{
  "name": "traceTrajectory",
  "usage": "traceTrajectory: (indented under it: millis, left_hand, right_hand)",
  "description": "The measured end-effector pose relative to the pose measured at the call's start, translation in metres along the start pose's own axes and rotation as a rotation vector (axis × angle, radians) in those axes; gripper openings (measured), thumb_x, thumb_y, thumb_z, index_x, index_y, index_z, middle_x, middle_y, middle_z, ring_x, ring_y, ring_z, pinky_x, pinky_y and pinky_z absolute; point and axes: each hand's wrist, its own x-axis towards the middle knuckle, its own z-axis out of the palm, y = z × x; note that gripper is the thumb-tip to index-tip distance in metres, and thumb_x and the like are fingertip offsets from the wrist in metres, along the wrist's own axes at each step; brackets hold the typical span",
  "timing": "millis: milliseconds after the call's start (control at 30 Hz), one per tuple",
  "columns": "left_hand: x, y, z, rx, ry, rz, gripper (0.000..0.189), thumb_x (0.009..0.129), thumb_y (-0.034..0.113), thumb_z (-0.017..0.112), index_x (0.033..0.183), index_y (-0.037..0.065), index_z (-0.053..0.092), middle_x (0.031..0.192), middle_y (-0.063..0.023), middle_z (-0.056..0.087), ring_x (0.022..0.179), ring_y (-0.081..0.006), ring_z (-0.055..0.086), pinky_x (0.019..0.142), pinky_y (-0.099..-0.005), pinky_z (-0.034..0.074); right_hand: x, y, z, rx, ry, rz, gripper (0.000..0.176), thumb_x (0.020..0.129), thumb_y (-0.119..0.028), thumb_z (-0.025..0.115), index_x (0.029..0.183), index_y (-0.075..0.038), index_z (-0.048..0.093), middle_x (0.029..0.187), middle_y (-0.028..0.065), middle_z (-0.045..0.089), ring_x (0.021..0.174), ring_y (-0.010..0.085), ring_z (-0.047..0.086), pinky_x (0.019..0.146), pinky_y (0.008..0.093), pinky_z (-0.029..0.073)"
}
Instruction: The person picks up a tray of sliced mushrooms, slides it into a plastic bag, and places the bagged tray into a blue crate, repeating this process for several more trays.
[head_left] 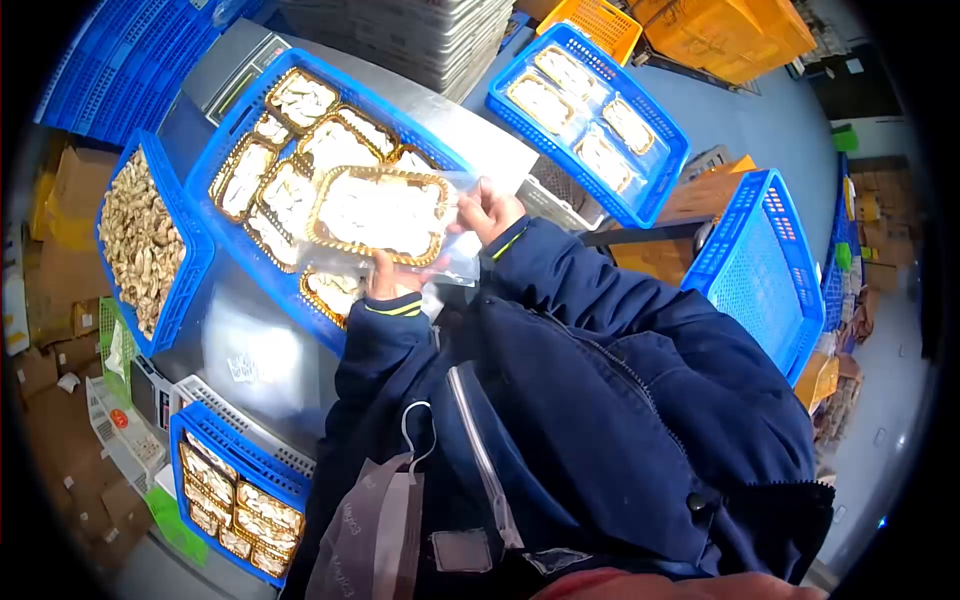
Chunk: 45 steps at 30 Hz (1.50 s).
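Observation:
Held in front of me is a gold-rimmed tray (pixel 385 215) of whitish pieces, inside a clear plastic bag (pixel 460 265). My left hand (pixel 388 278) grips its near lower edge, thumb on top. At the bag's right end, my right hand (pixel 488 210) pinches the plastic with fingers closed. Beneath them, a large blue crate (pixel 215 150) contains several similar gold trays (pixel 303 98) of pale pieces that look like mushrooms. Glare washes out the contents of the held tray.
Left stands a blue crate (pixel 190 235) of loose beige pieces. A lower-left blue crate (pixel 190 410) has several filled trays. Back right, another blue crate (pixel 650 210) holds bagged trays; a further blue crate (pixel 760 290) stands at right. Scales (pixel 150 390) sit by the metal table (pixel 255 345).

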Motion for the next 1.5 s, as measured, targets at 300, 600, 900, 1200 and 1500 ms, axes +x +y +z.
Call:
traceTrajectory:
  millis: [300, 600, 900, 1200, 1500]
  left_hand:
    - [0.081, -0.022, 0.009, 0.639, -0.074, 0.232, 0.049, 0.086, 0.008, 0.044, 0.131, 0.004, 0.024, 0.127, -0.0185, 0.038, 0.110, -0.0333, 0.047, 0.081, -0.0445, 0.048]
    - [0.143, -0.069, -0.016, 0.003, -0.106, -0.472, 0.041, 0.088, 0.015, 0.040, 0.126, 0.019, 0.024, 0.123, -0.0141, 0.039, 0.113, -0.0343, 0.043, 0.089, -0.0509, 0.038]
    - [0.144, -0.046, -0.026, -0.029, 0.017, -0.405, 0.045, 0.090, 0.019, 0.044, 0.130, 0.010, 0.027, 0.122, -0.0156, 0.043, 0.107, -0.0303, 0.050, 0.085, -0.0410, 0.047]
    - [0.133, -0.046, -0.020, 0.169, 0.178, -0.424, 0.044, 0.091, 0.020, 0.040, 0.130, 0.009, 0.024, 0.125, -0.0152, 0.041, 0.108, -0.0303, 0.049, 0.087, -0.0425, 0.045]
    - [0.150, -0.060, -0.017, 0.127, 0.031, -0.412, 0.047, 0.090, 0.018, 0.045, 0.132, 0.010, 0.025, 0.127, -0.0161, 0.039, 0.107, -0.0309, 0.049, 0.086, -0.0429, 0.045]
  right_hand:
    - [0.065, -0.008, -0.060, 0.384, 0.122, 0.430, 0.066, 0.077, -0.026, 0.065, 0.125, -0.013, 0.022, 0.116, 0.0110, 0.044, 0.093, 0.0221, 0.052, 0.073, 0.0403, 0.049]
    - [0.101, 0.029, -0.172, -0.312, 0.290, 0.143, 0.025, 0.088, -0.018, 0.042, 0.097, -0.001, 0.057, 0.094, 0.0159, 0.061, 0.088, 0.0253, 0.059, 0.076, 0.0329, 0.046]
    - [0.058, 0.082, -0.444, -0.026, 0.880, 0.569, 0.042, 0.090, -0.039, 0.032, 0.115, -0.009, 0.048, 0.114, 0.0061, 0.050, 0.105, 0.0168, 0.048, 0.082, 0.0302, 0.044]
    - [0.045, 0.225, -0.506, -0.233, 0.625, 0.373, 0.040, 0.091, -0.034, 0.038, 0.122, -0.009, 0.042, 0.117, 0.0091, 0.050, 0.107, 0.0192, 0.049, 0.085, 0.0313, 0.043]
    - [0.057, 0.309, -0.542, -0.274, 0.744, 0.674, 0.043, 0.082, -0.025, 0.056, 0.118, -0.006, 0.044, 0.114, 0.0133, 0.051, 0.107, 0.0225, 0.049, 0.083, 0.0295, 0.042]
